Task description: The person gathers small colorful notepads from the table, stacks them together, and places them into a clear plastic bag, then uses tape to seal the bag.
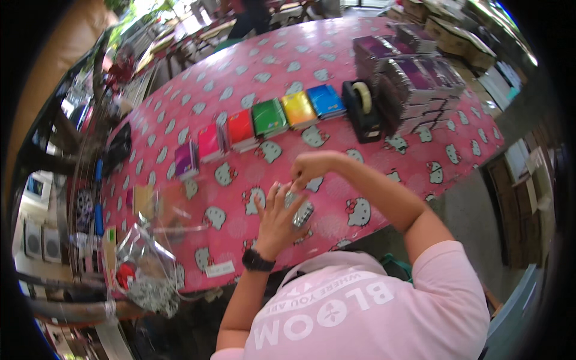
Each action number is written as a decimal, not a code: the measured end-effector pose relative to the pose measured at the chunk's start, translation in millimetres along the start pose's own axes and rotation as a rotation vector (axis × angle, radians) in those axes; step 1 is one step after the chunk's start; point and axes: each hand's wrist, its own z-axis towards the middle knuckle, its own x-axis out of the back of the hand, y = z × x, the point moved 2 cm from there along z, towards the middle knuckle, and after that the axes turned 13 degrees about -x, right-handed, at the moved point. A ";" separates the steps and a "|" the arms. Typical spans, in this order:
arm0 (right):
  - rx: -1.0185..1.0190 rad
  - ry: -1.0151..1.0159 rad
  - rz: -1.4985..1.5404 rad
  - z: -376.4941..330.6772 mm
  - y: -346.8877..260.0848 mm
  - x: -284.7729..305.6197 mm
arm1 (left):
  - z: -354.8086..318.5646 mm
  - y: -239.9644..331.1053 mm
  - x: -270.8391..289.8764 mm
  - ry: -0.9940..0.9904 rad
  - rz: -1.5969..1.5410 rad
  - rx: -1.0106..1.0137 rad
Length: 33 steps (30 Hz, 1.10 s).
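In front of my body, my left hand (276, 219), with a black watch on its wrist, holds a small silvery, shiny packet (303, 216) low over the table. The thumb lies across the packet and the other fingers are spread along its far side, covering part of it. Just beyond, my right hand (314, 166) is closed in a pinch, fingertips down at the packet's far end. What those fingertips grip is too small to make out. Farther off runs a row of small coloured stacks: purple (186, 160), pink (211, 143), red (241, 128), green (269, 117), yellow (299, 110) and blue (326, 101).
A black tape dispenser (362, 114) stands beside tall piles of purple booklets (414, 78) at the right. Clear plastic wrap (147, 258) lies crumpled at the left, near a white label strip (220, 269). The pink patterned tablecloth (324, 225) covers the table.
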 end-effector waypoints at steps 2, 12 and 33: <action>-0.036 0.016 0.200 5.4 17.8 -16.4 | 1.8 -1.1 0.9 0.009 0.010 -0.029; 0.006 0.938 0.680 -74.3 20.3 -62.6 | 65.8 -23.2 35.8 0.320 -0.049 -0.031; -0.971 1.546 -0.602 -177.6 179.4 302.2 | 6.9 -47.7 -2.0 0.736 -0.508 0.639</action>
